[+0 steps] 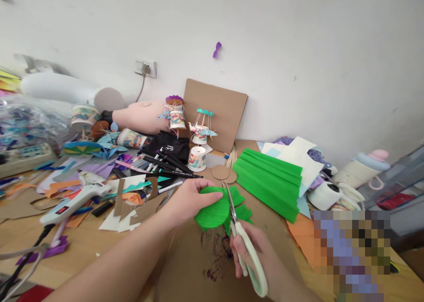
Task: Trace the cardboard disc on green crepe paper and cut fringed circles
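Note:
My left hand (187,202) pinches a round piece of green crepe paper (212,213), thumb on top and fingers underneath. In my right hand (255,244) are scissors (250,253) with pale handles. Their blades stand apart at the right edge of the green round, where loose strips of green crepe paper (243,213) hang. Whether the paper lies between the blades is hard to tell. A larger pleated sheet of green crepe paper (268,183) lies to the right. Just beyond the blades are brown cardboard discs (220,172).
A stained cardboard sheet (185,266) lies beneath my hands. To the left are a hot glue gun (76,200), paper scraps and several markers (165,163). Decorated paper cups (197,159) and a cardboard panel (218,112) stand by the wall. A bottle (361,169) is at the right.

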Motion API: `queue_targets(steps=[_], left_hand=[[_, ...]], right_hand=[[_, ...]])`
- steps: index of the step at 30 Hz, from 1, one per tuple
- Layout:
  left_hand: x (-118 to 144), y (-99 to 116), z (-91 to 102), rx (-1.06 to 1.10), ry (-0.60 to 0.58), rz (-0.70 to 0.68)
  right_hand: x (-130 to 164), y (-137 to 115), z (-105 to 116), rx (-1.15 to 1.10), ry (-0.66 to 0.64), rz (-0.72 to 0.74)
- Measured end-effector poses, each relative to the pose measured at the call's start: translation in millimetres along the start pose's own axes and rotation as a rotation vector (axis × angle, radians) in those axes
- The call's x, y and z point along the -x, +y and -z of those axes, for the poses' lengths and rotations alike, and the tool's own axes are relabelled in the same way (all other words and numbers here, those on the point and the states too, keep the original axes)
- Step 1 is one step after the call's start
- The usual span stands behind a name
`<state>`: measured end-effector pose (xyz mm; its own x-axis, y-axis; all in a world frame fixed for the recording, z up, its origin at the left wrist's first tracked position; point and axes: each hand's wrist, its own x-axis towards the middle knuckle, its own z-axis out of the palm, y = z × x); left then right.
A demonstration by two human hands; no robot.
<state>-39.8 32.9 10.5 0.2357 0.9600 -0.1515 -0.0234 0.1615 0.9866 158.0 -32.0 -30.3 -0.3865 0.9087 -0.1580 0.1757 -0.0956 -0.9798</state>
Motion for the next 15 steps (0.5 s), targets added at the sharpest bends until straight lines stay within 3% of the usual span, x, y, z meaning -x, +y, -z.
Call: queue_targets(steps=[15], left_hand=[[1.2, 6.1, -1.8, 0.11, 0.02, 0.092]], right_hand=[[-2.4, -2.3, -4.3, -0.011, 0.029, -0.097]])
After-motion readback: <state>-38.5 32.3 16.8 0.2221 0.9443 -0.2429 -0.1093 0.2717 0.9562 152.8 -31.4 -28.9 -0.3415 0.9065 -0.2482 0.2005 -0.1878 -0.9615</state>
